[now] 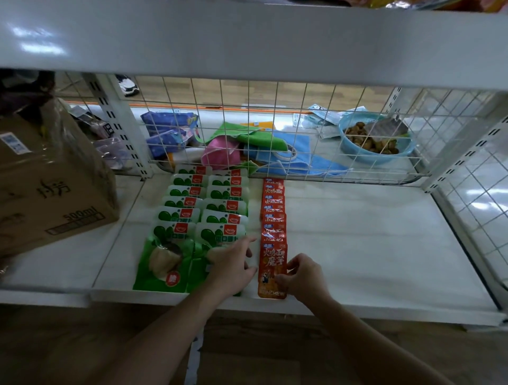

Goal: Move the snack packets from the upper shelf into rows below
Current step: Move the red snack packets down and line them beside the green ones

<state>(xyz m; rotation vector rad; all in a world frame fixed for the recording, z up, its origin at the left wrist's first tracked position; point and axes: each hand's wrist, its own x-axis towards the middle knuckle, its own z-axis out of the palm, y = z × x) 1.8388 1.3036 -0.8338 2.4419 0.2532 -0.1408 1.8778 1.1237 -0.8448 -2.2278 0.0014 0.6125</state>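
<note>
Two rows of green-and-white snack packets (181, 217) lie overlapped on the white lower shelf (371, 247), running from the wire back toward the front edge. To their right runs a single row of orange-red packets (273, 217). My right hand (303, 274) pinches the right edge of the frontmost orange-red packet (270, 263), which lies flat at the shelf front. My left hand (233, 263) rests, fingers spread, on the frontmost green packet of the right green row, beside the orange packet. The upper shelf (247, 41) spans the top; a sliver of packets (412, 3) shows above it.
A cardboard box (46, 187) stands at the left of the shelf. Behind the wire mesh back (275, 132) lie cloths, blue bags and a blue basket (376, 137) of brown items. A wire side panel (478, 187) closes the right end. Bare shelf lies right of the orange row.
</note>
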